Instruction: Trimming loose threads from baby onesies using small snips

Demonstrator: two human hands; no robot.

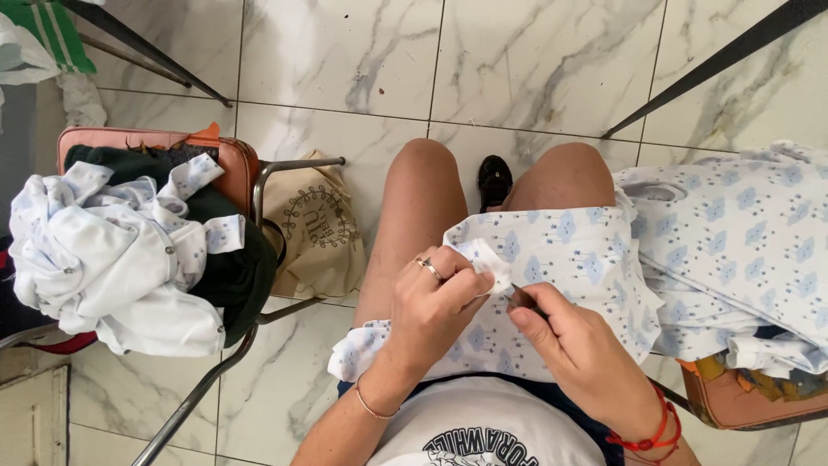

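— What does she hold?

— On the lap, the left hand (431,298) pinches a fold of the printed baby garment (569,250); the right hand (569,341) is closed on a small dark tool (524,300).

— Any risk?

— I think the tip may slip and cut cloth or finger.

left hand (431,302): two rings on one finger, thin bracelet at wrist | right hand (578,345): red cord bracelets at wrist, toward 5 o'clock | torso: white shirt with dark printed lettering, dark shorts | arms, knees: bare | foot: black shoe at 12 o'clock
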